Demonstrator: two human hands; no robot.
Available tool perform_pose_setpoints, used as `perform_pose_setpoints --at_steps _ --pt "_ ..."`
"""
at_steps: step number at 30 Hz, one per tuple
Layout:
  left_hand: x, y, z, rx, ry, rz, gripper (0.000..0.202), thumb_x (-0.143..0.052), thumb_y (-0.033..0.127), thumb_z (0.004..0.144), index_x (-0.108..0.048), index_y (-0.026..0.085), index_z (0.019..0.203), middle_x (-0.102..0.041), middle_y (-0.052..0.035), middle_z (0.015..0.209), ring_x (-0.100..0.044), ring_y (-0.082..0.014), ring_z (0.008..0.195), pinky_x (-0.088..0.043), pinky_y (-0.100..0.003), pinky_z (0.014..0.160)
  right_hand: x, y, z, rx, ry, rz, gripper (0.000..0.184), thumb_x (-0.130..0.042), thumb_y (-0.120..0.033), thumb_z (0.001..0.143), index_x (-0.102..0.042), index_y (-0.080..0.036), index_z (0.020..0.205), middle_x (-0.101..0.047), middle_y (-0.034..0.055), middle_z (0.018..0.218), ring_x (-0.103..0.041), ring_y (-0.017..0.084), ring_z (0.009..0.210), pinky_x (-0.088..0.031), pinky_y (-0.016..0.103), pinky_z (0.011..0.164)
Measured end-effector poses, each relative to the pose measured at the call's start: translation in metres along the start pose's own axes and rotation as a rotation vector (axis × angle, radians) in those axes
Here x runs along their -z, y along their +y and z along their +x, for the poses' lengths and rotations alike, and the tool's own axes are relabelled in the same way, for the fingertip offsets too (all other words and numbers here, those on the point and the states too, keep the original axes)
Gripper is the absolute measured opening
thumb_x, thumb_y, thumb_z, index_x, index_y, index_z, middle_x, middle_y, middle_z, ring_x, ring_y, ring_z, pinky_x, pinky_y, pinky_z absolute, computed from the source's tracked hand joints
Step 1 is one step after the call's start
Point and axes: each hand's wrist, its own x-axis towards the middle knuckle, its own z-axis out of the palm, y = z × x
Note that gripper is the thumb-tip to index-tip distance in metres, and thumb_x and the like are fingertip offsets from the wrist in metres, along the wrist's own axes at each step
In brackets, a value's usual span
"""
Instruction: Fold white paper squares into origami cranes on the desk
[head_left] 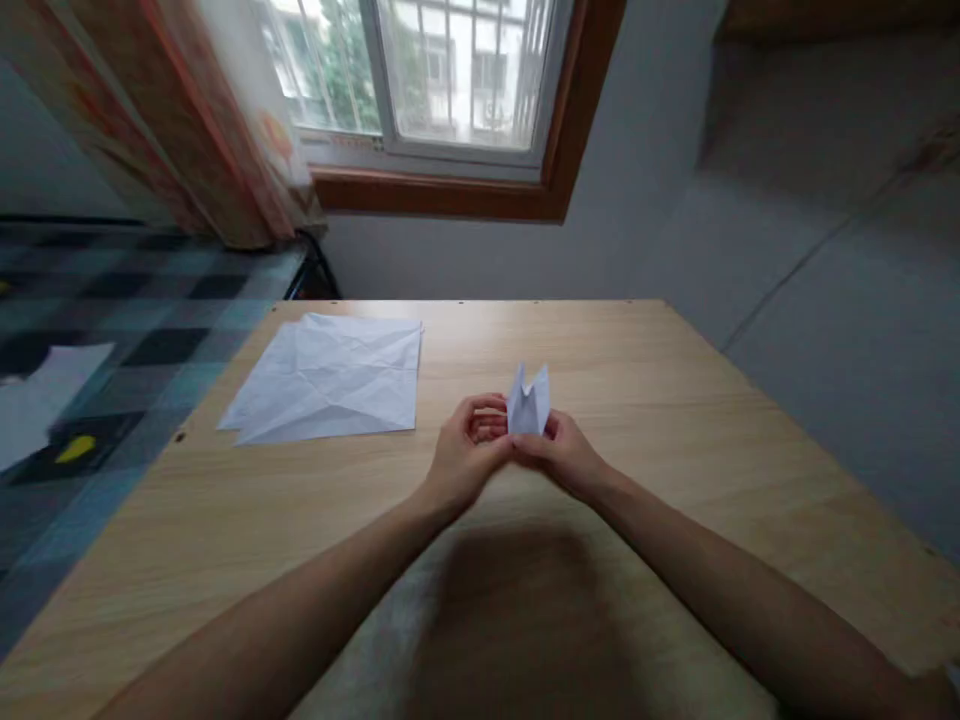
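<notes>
A small folded white paper piece (529,403) with two upright points stands between my hands near the middle of the wooden table (675,420). My left hand (466,455) curls around its left side, fingers closed in a pinch at its base. My right hand (564,452) pinches the lower right of the same piece. Both forearms reach in from the near edge.
A stack of creased white paper sheets (330,377) lies flat at the table's far left. A bed with a checked cover (112,340) runs along the left side. Grey walls stand behind and to the right, under a window (420,80) with a curtain.
</notes>
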Motion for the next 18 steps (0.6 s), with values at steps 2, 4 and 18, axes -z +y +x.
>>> perform_pose_setpoints --at_steps 2,4,18 --pt "0.001 0.002 -0.002 0.005 -0.009 0.022 0.042 -0.084 0.022 0.064 -0.061 0.018 0.099 -0.066 -0.0066 0.113 -0.066 -0.0145 0.086 -0.055 -0.029 0.079 0.0 0.003 0.0 -0.006 0.0 0.002 0.047 -0.085 -0.039 0.071 -0.072 -0.019 0.112 -0.076 0.0071 0.101 -0.071 0.025 0.096 -0.051 0.041 0.098" --pt "0.002 0.003 -0.003 -0.006 -0.013 0.048 0.038 -0.083 0.022 0.067 -0.062 0.018 0.099 -0.066 -0.0067 0.112 -0.066 -0.0149 0.086 -0.055 -0.029 0.076 -0.001 0.004 0.0 -0.007 0.003 -0.009 0.047 -0.083 -0.044 0.073 -0.072 -0.018 0.11 -0.076 0.0078 0.1 -0.071 0.026 0.096 -0.051 0.042 0.098" --pt "0.0 0.003 -0.007 -0.075 -0.056 0.0 0.02 -0.069 0.03 0.085 -0.06 0.017 0.098 -0.072 -0.0115 0.113 -0.067 -0.0224 0.101 -0.053 -0.036 0.088 -0.009 0.004 -0.001 0.07 0.198 -0.063 0.046 -0.088 -0.027 0.063 -0.065 -0.023 0.104 -0.073 0.0012 0.092 -0.067 0.017 0.079 -0.055 0.029 0.071"
